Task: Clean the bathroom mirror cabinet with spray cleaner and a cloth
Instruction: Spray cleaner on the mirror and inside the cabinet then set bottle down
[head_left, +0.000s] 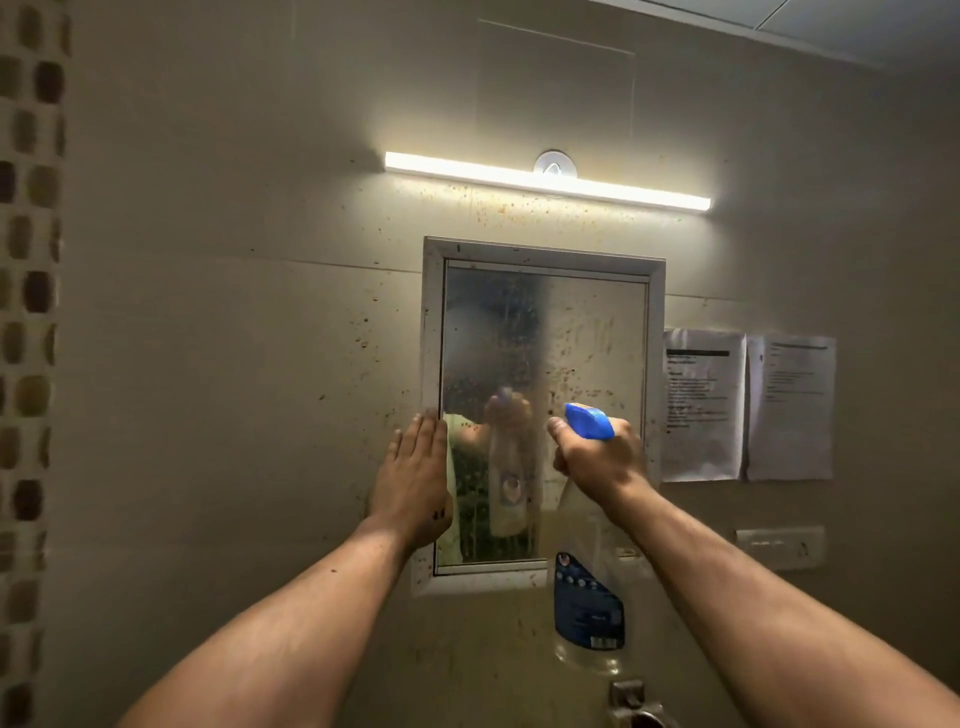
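Your left hand (415, 467) lies flat, fingers straight, on the mirror cabinet's (592, 332) 8 o'clock edge. Your right hand (597, 457) grips the spray bottle (587, 597) at its 5 o'clock corner, with the blue nozzle (589, 421) toward the spotted glass.

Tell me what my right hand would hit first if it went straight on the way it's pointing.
Probably the mirror: the right hand grips the spray bottle with its blue nozzle aimed at the lower glass, and nothing shows between them. The gap is unclear.
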